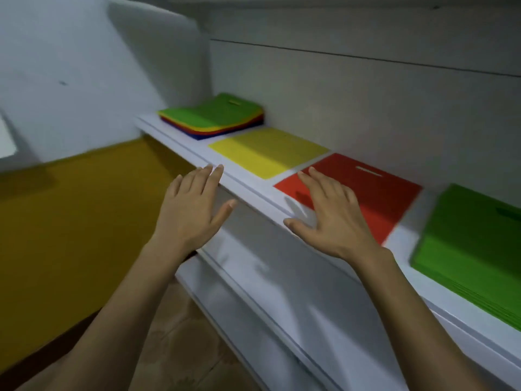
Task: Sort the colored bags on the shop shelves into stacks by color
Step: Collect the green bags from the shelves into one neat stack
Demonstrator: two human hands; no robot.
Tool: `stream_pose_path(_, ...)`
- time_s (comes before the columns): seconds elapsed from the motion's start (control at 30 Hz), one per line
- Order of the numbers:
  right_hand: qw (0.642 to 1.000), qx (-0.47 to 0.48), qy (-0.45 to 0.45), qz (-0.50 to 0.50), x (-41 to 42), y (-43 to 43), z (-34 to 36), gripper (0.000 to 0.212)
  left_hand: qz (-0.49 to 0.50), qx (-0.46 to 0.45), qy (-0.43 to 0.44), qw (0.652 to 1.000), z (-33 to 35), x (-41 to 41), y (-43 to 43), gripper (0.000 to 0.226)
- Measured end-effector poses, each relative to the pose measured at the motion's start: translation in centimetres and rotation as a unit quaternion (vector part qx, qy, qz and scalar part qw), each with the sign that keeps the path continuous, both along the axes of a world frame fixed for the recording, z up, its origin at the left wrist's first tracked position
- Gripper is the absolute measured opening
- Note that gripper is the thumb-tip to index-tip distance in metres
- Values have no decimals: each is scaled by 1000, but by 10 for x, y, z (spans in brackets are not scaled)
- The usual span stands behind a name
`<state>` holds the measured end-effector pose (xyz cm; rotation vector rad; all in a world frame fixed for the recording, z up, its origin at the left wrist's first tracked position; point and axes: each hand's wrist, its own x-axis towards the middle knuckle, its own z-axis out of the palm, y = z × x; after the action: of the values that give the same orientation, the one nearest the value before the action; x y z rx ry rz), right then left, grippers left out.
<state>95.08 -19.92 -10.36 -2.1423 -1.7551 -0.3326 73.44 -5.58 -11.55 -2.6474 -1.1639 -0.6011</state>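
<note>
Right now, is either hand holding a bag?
No. The left hand and right hand are both open and empty, spread flat at the shelf edge, the right one over the red bag.

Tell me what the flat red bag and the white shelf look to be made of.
Flat red bag with a slot handle: probably thin non-woven fabric or matte plastic; it lies flat, with no gloss. Long white shelf: seemingly painted or laminated board, since its smooth surface shows soft reflections.
</note>
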Motion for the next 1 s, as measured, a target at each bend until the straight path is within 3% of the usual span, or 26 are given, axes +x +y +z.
stream_pose_path(0.3,993,-18,-54,99,-115,159,13,91,131,-20,48,990,3,-147,113,81)
stream_pose_path(0.6,986,-7,-75,151,-235,315,22,90,167,-56,35,984,-8,-279,232,75)
stream_pose_path(0.73,987,-16,-68,144,-251,350,15,89,134,-55,29,989,-8,-288,275,85)
stream_pose_path(0.9,992,-29,-76,94,-231,384,8,82,70,-58,31,995,-7,-249,327,71)
stream_pose_path(1.0,996,-19,-72,47,-202,402,12,84,16,-46,46,998,0,-208,363,73)
